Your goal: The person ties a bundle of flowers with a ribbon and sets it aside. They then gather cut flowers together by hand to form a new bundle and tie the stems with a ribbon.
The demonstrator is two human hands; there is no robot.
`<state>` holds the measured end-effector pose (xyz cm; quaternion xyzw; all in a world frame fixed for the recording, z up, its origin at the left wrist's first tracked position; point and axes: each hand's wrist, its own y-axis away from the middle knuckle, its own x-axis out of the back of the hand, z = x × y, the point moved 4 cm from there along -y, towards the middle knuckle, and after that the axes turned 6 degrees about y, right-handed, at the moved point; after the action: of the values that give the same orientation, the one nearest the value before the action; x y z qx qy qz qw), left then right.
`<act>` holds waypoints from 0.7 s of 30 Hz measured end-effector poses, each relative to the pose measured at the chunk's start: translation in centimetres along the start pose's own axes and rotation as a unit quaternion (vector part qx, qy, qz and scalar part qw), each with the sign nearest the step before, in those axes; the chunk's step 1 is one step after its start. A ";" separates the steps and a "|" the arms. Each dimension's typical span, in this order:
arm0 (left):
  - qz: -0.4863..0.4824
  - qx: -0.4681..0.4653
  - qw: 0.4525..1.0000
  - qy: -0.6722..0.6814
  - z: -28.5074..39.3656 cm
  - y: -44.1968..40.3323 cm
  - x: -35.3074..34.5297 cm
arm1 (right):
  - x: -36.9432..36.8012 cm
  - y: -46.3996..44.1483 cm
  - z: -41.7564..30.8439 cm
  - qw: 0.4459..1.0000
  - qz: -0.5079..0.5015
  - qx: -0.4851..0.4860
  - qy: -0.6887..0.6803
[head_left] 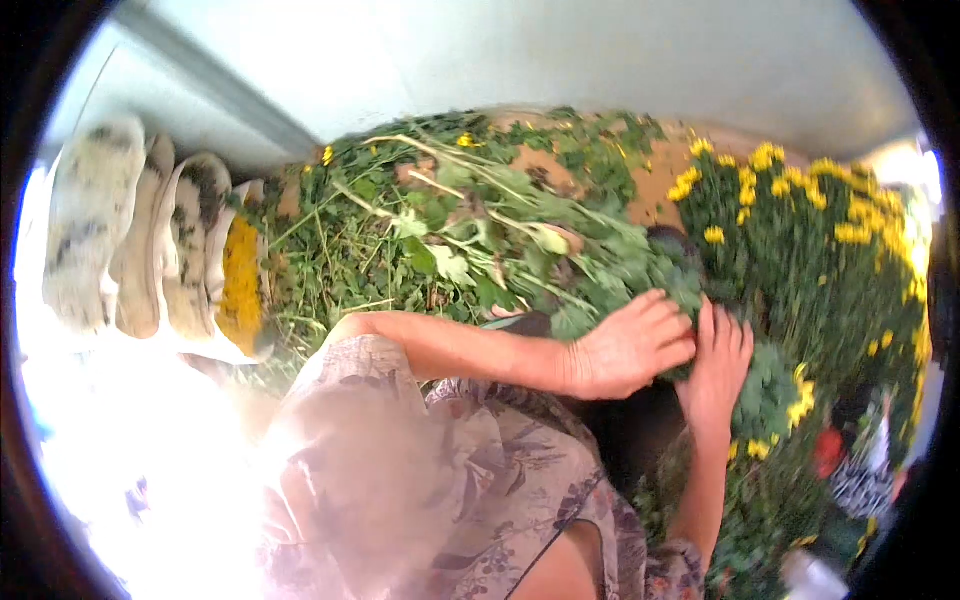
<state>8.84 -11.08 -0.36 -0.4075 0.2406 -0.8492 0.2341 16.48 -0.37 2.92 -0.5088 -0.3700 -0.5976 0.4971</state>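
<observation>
Big mass of yellow flowers (800, 265) sits on the person's right, blooms mostly facing outward, probably so the heads don't get squashed. Cut greenery (350, 250) lies ahead and to the left. The leafy bunch (766, 386) is low in front, across both hands, I guess to keep its stems together. Left hand (630, 345) has fingers curled in close around it; right hand (715, 370) wraps it too, fingers slightly spread. Can't see the thumbs.
</observation>
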 end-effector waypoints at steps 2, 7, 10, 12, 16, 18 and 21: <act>-0.049 0.013 0.999 0.002 -1.5 1.6 2.4 | 0.1 -0.9 -0.3 0.998 -0.017 0.003 0.057; -0.085 0.113 0.974 -0.174 -4.6 4.4 7.4 | 1.6 4.3 5.7 0.997 -0.035 -0.025 0.062; -0.172 0.217 0.928 -0.251 -8.1 6.5 12.2 | -0.5 7.4 10.3 0.994 -0.045 -0.041 0.086; -0.199 0.240 0.910 -0.274 -11.6 8.1 14.4 | -2.2 8.8 11.2 0.992 -0.062 -0.052 0.099; -0.165 0.251 0.892 -0.338 -18.5 9.1 18.2 | -3.4 9.3 10.7 0.991 -0.091 -0.095 0.012; -0.131 0.209 0.911 -0.332 -20.0 7.8 18.9 | -4.3 9.9 11.3 0.994 -0.077 -0.076 0.020; -0.135 0.154 0.924 -0.322 -22.6 5.3 18.8 | -4.3 9.9 11.1 0.997 -0.048 -0.062 0.021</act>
<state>-18.74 -21.43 -5.10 -0.6467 -0.0391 -0.7222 0.2424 28.73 8.74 0.39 -0.5074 -0.3459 -0.6534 0.4427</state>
